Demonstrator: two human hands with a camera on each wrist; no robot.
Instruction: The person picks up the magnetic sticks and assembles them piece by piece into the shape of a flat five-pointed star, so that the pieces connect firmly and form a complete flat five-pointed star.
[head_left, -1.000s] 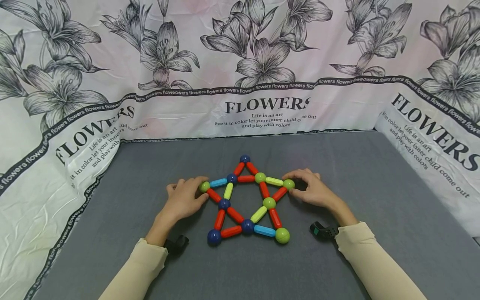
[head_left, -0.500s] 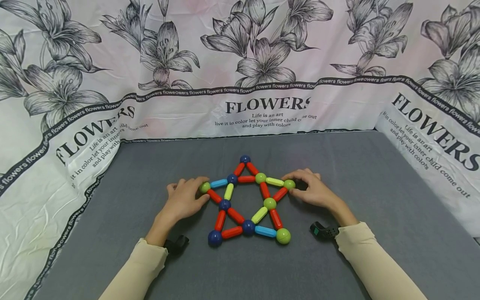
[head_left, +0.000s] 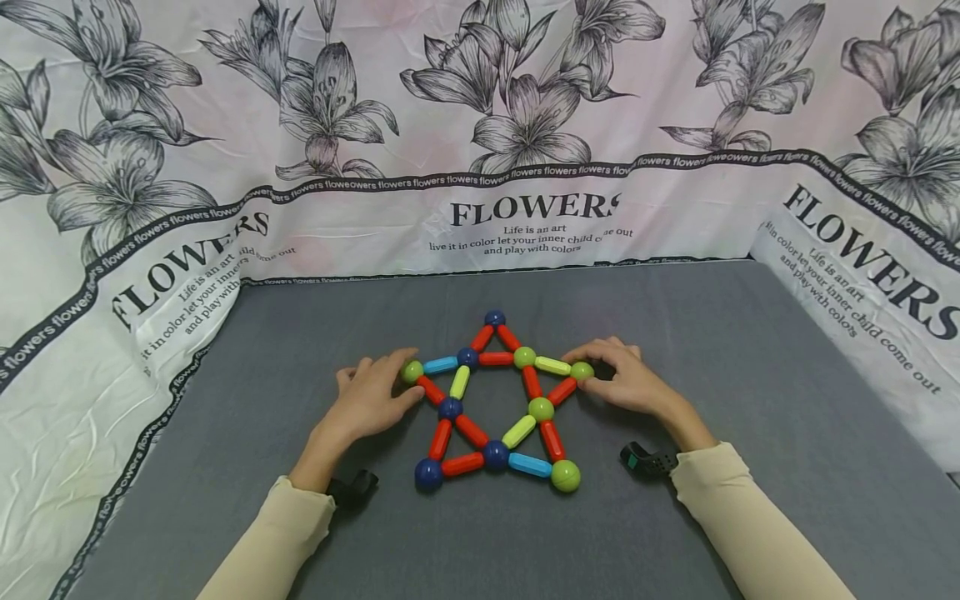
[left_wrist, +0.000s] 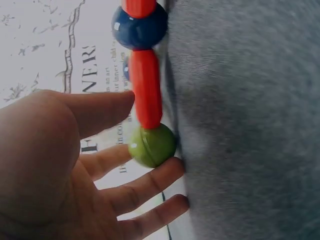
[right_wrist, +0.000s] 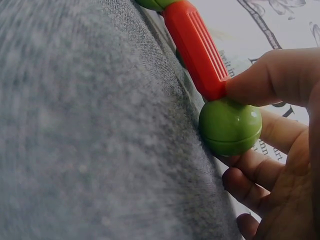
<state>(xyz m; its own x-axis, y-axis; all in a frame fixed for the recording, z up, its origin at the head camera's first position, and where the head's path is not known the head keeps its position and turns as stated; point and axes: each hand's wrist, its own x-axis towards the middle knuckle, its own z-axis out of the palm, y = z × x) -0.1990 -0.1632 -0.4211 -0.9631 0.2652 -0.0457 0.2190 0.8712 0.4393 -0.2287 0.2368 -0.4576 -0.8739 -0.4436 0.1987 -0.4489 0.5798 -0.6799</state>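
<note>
A flat star of toy building balls and ribbed rods lies on the grey cloth, with triangular points around an open middle. At its left tip, my left hand lies around a green ball. Those fingers are fairly straight, with the middle fingertip against the ball and the thumb tip beside a red rod. Across the star, my right hand pinches the right-tip green ball. Its thumb presses where the ball meets another red rod; the index finger is partly hidden behind the ball.
Grey cloth covers the table. A white flower-printed curtain rises along the back and sides. Black wrist devices sit at both cuffs. The star's near corners carry a navy ball and a green ball.
The star's upper part has shifted slightly to the right. Its left-tip ball now shows more clear of my left fingers. Both hands have barely moved.
</note>
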